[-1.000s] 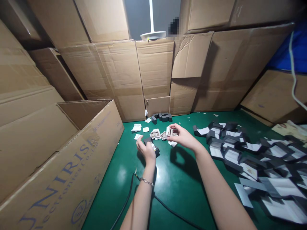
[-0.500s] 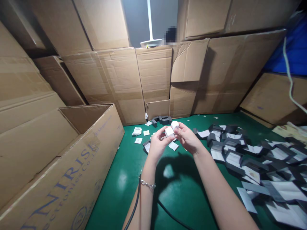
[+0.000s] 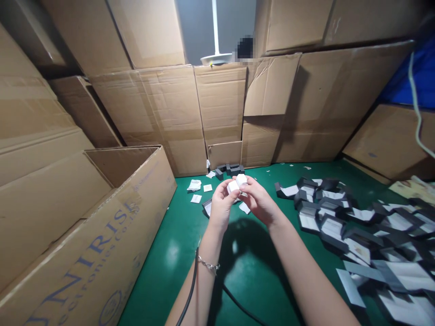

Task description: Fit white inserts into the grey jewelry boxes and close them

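Head view: worn on the head, faces forward and down, close over the green table (image 3: 258, 267).
Frame top: cardboard boxes (image 3: 220, 104) behind.
Views: one only.

Cardboard and dark boxes on a green desk (image 3: 258, 271)

Open carton (image 3: 102, 235) at 9 o'clock; heap of dark boxes (image 3: 360, 226) at 3 o'clock, seemingly white-lined.

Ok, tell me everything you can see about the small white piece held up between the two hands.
The small white piece looks like folded white card or paper, showing as two blocky lobes side by side, one slightly higher than the other. It is lifted clear of the green table, not resting on anything. The left hand pinches its left lobe with its fingertips, and the right hand grips its right side. It is too small to tell any print or finer folds. A dark open box lies on the table below it.
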### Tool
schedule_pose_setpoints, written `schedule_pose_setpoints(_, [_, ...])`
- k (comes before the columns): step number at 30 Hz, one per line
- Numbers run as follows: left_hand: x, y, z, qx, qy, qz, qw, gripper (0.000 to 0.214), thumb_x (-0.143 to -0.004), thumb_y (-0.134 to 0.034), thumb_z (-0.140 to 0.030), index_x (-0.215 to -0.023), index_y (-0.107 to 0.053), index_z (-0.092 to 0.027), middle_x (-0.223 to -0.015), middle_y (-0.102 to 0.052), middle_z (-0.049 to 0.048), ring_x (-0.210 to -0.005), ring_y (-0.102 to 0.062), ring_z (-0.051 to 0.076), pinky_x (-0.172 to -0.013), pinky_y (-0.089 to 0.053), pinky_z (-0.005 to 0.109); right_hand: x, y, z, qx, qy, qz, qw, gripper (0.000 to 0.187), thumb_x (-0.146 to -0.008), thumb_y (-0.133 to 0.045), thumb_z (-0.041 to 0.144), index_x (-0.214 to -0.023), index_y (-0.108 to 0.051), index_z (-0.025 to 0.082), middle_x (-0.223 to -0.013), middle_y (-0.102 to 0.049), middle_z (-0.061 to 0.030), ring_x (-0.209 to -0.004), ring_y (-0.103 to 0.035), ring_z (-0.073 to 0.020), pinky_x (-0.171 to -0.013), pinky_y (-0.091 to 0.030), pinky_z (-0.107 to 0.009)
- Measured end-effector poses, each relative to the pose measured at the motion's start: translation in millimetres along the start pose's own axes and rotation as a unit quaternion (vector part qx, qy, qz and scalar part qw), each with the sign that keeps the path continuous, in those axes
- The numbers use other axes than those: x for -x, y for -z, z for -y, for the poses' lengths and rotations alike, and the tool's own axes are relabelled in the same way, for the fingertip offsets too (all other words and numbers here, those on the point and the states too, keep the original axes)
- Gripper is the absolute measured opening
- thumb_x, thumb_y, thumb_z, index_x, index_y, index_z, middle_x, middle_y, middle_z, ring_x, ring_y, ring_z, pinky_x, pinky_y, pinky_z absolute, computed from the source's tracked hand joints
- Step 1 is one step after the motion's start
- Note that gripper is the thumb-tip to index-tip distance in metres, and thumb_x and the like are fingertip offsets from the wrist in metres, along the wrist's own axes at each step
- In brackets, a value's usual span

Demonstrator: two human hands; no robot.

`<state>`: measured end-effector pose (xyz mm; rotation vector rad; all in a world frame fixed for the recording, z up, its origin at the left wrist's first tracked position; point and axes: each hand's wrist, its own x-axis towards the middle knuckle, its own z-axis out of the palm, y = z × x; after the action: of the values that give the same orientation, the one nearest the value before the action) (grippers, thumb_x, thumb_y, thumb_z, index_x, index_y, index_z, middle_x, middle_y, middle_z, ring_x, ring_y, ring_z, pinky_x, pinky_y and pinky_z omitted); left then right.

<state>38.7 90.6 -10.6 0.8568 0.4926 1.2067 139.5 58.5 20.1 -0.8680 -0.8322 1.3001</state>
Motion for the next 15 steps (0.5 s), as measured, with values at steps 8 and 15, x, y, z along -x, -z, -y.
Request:
schedule_pose_setpoints(8, [-1,0.9,-4,0.004,-0.01,-0.05,0.999,0.062,-0.06,-0.079,-0.029,-0.113,-0.051,-0.013,-0.104,-0.06,0.0084,-0.089,-0.059,0.015,-0.082,-0.046,0.026,2,21,12,0.185,-0.003,0.01,0.983,0.065,-0.069,-0.066,0.035,-0.127,-0.044,0.015,-0.123,-0.052,-0.012,-0.104,-0.055,-0.0193,-0.085,-0.046,-0.029])
schedule_pose_setpoints(15, [-4,-1.1,1,0.003,-0.066,-0.226,0.972,0.043,-0.081,-0.06,-0.031,-0.12,-0.049,-0.016,-0.105,-0.056,0.0067,-0.086,-0.056,0.01,-0.075,-0.047,0.021,7,11,20,0.391,0.064,-0.1,0.913,0.072,-0.075,-0.059,0.033,-0.141,-0.035,0.014,-0.133,-0.044,-0.014,-0.116,-0.048,-0.024,-0.098,-0.04,-0.04])
